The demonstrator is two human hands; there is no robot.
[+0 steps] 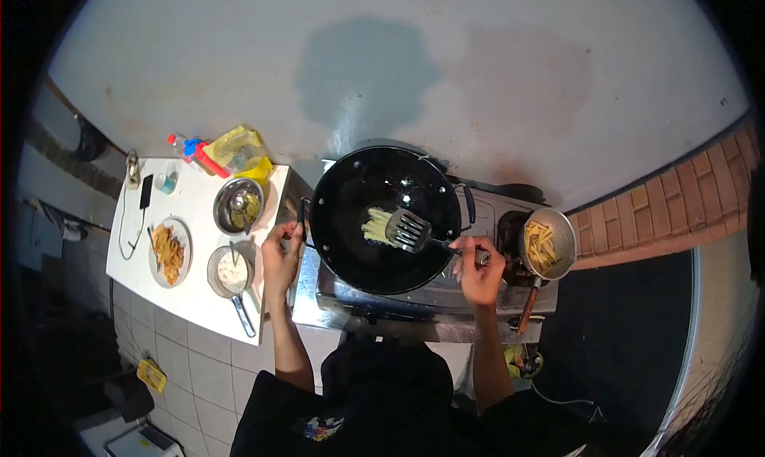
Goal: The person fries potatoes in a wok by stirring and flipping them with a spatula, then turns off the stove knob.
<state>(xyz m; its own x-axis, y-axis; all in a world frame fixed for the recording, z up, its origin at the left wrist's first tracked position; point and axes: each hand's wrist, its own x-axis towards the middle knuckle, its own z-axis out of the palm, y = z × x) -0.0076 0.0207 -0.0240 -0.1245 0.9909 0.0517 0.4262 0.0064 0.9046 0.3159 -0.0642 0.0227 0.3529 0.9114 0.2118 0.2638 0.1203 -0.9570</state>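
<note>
A large black wok (343, 254) sits on the stove, with a small heap of pale cut strips (376, 226) in oil at its bottom. My right hand (480, 270) is closed around the handle of a slotted spatula (410, 231), whose metal head rests against the strips. At the wok's left side, my left hand (281, 259) is closed on the wok handle (302, 211), thumb and fingers pressed together there. The wok's other handle (470, 204) is free, above my right hand.
To the right, a saucepan (562, 242) of yellow fried strips stands on another burner, its wooden handle pointing toward me. The white table (203, 286) at left carries a plate of fried food (169, 252), a steel bowl (233, 194), a batter pan (233, 270), a phone (147, 192) and several packages.
</note>
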